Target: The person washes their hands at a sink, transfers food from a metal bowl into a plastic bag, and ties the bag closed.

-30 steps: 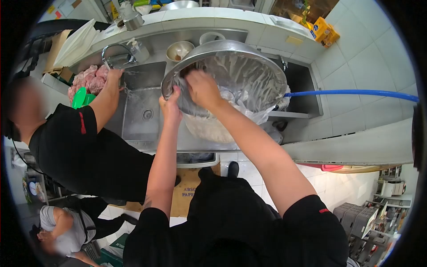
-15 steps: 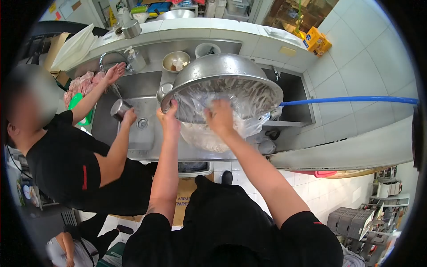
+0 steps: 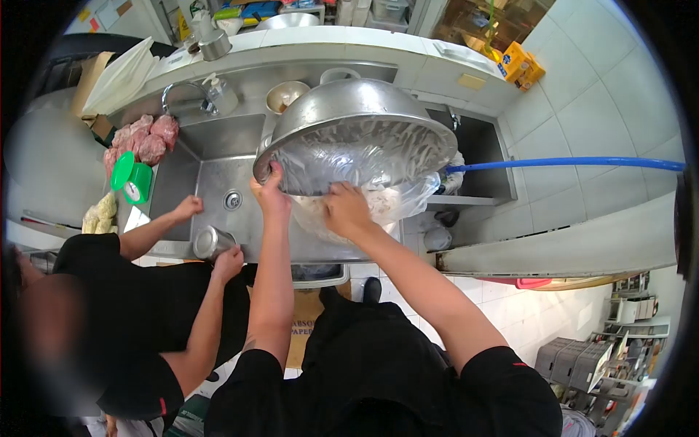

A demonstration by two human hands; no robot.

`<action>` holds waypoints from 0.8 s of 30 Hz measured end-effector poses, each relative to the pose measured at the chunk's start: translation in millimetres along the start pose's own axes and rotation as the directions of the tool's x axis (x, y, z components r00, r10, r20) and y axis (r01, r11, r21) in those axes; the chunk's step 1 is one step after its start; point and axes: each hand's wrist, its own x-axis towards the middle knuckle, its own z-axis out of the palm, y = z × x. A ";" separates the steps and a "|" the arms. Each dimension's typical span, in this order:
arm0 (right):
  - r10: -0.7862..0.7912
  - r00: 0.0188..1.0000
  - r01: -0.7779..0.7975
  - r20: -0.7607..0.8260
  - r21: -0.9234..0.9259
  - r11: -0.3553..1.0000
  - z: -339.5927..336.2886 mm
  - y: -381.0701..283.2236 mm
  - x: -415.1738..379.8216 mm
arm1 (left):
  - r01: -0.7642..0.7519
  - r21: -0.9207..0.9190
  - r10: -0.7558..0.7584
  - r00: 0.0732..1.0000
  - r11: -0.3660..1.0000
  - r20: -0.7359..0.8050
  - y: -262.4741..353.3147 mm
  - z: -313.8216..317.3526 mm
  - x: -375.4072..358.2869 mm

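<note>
A large steel mixing bowl point(image 3: 364, 98) is tipped on its side over the counter, its mouth facing me and its inner wall smeared with pale residue. My left hand point(image 3: 272, 198) grips its left rim, thumb on the inside. Under the mouth lies a clear plastic bag point(image 3: 419, 200) with pale, wet-looking contents. My right hand point(image 3: 346, 211) is at the bowl's lower edge, over the bag, with its fingers curled in. What those fingers hold, if anything, is hidden.
A co-worker on the left holds a metal cup point(image 3: 212, 242) by the sink point(image 3: 233, 156). Beyond stand a green scale point(image 3: 133, 178) and bags of pink meat point(image 3: 151, 138). A small bowl point(image 3: 286, 95) sits behind; a blue hose point(image 3: 568, 164) runs right.
The bowl has shifted slightly left and tilted. My right hand has moved left and down, out of the bowl's mouth. The co-worker has drawn back from the faucet, cup lowered.
</note>
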 end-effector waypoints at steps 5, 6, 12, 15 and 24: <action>0.082 0.932 -0.056 -0.354 0.085 0.995 -55.9 20.7 -5.2 | 0.014 -0.070 -0.016 0.999 0.997 -0.032 4.1 -4.0 1.4; 0.148 0.893 -0.135 -0.424 0.061 0.989 -56.8 25.0 -3.8 | 0.027 -0.113 -0.031 0.999 0.993 -0.036 1.7 -6.0 2.7; 0.198 0.958 -0.114 -0.209 0.357 0.927 -35.6 -2.1 -35.6 | 0.127 -0.172 -0.129 0.992 0.977 -0.005 4.4 2.0 4.9; 0.245 0.931 -0.080 -0.270 0.505 0.860 -48.5 14.8 -56.1 | 0.224 -0.211 -0.228 0.974 0.951 0.005 5.6 -3.9 8.6; 0.626 0.636 -0.279 -0.451 0.622 0.732 -126.2 76.7 -120.3 | 0.234 -0.240 -0.219 0.972 0.942 0.086 8.9 -0.9 3.6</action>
